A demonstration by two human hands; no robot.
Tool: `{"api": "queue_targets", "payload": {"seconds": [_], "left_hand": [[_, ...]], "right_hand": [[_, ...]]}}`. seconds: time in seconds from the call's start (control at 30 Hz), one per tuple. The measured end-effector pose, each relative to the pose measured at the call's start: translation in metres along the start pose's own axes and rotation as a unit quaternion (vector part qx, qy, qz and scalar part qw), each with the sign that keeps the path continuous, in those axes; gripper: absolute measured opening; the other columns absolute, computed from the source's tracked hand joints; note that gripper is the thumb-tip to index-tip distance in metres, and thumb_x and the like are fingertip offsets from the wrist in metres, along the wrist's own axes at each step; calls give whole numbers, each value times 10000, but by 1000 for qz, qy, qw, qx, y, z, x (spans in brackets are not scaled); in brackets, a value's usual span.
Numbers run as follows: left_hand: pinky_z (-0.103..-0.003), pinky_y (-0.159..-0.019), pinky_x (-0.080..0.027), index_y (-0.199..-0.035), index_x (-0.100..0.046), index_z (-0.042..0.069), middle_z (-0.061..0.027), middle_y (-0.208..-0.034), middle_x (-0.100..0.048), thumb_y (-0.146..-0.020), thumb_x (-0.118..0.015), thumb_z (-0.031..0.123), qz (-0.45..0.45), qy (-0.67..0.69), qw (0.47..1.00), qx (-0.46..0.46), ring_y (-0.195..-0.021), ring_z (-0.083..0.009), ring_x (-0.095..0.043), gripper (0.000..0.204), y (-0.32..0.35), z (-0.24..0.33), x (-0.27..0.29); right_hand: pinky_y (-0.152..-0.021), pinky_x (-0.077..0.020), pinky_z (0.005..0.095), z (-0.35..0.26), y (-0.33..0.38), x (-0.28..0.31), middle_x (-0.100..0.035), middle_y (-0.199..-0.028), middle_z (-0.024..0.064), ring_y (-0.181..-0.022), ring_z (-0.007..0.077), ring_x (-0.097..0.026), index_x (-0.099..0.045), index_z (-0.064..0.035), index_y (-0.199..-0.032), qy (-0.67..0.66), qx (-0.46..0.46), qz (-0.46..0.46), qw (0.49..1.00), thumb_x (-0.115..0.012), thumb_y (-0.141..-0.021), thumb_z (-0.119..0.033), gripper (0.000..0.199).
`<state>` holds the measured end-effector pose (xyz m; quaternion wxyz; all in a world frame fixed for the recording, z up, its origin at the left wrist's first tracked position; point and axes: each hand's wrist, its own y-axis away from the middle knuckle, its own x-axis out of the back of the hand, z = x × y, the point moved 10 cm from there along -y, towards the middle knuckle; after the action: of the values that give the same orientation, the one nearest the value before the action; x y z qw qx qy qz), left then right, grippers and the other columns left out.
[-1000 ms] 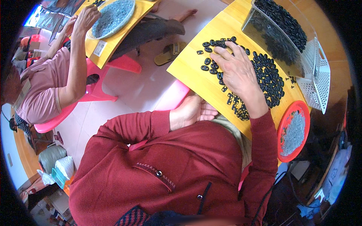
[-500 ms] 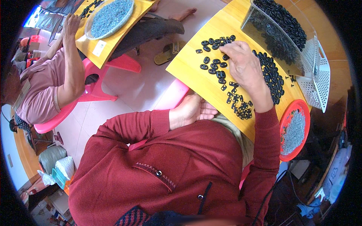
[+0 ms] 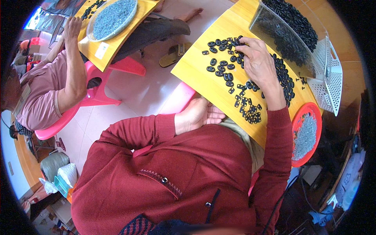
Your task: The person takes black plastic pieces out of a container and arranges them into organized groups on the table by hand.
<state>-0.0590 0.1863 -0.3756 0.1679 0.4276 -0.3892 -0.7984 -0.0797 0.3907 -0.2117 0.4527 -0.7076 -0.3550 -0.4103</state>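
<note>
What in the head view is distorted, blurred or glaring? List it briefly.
Head view: fisheye bending curves the yellow board edges, with a black vignette at the corners; light is bright and even, with a soft sheen on the pale floor; the right hand and black oval parts look sharp; the dark collar at the bottom edge is blurred.

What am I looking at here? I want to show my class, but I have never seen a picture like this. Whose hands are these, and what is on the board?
A camera worn on a person's head looks down, and its wide lens bends the edges. The red sleeves are the wearer's. The right hand rests on small black oval pieces spread on a yellow board; whether it pinches one cannot be seen. The left hand lies empty at the board's edge. A red dish holds small grey parts. Another person works at a second board.
</note>
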Motion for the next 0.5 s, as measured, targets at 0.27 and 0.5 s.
{"api": "queue_targets", "payload": {"seconds": [0.27,0.5], "left_hand": [[-331,-821,-578,-1250,-605,42,-65,-1014,-676,-1117,-360,432,0,-8,1000,3,-908,-173,-671,479,2,1,-3],[-330,-815,-582,-1249,-606,43,-67,-1013,-678,-1114,-380,401,4,4,1000,6,-900,-174,-674,444,4,2,-2]], "right_hand": [[-1019,-522,412,-7,0,0,-674,-1255,84,-1234,283,-590,-782,-81,-1068,11,9,-13,1000,-611,-841,-9,294],[-1076,-482,436,-19,0,-6,-624,-1352,92,-1326,303,-525,-785,-87,-1092,28,0,-46,999,-597,-855,-37,307]]}}
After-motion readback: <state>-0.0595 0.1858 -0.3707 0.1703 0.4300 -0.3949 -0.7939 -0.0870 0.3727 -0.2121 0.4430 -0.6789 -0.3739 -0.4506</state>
